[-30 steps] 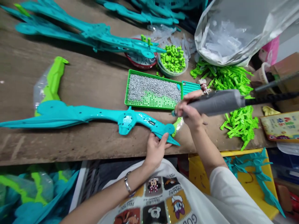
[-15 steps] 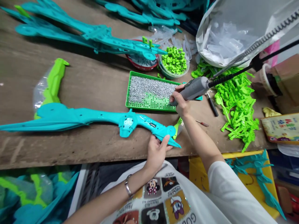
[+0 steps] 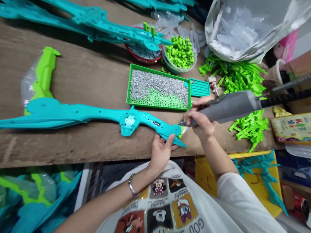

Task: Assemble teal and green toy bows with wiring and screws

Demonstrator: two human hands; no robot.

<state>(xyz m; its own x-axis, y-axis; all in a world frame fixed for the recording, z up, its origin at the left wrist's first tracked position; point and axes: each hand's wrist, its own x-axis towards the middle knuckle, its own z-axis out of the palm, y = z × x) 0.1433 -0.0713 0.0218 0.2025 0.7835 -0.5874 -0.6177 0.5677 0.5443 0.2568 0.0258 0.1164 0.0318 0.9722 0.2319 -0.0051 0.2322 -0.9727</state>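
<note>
A long turquoise plastic toy bow [image 3: 102,115] lies along the front of the bench, with a lime-green and clear piece [image 3: 45,74] joined near its left end. My left hand [image 3: 161,152] grips the bow by its pointed right end, thumb on top. In my right hand [image 3: 202,121] is a grey electric screwdriver [image 3: 230,105], tilted, its cable and spring running off to the right. The driver's tip is close to the round part at the bow's right end; whether it touches a screw cannot be made out. Behind them sits a green tray [image 3: 159,105] of small silver screws.
A tub of lime-green caps [image 3: 179,51] and a red basket [image 3: 145,60] stand behind the tray. Turquoise parts [image 3: 97,24] are stacked at the back left. A green parts heap [image 3: 252,126], a white bag [image 3: 216,51] and a yellow crate [image 3: 206,174] are on the right.
My right hand has brought the screwdriver from over the screw tray down and toward me, to the bow's right end. My left hand keeps its hold on the bow.
</note>
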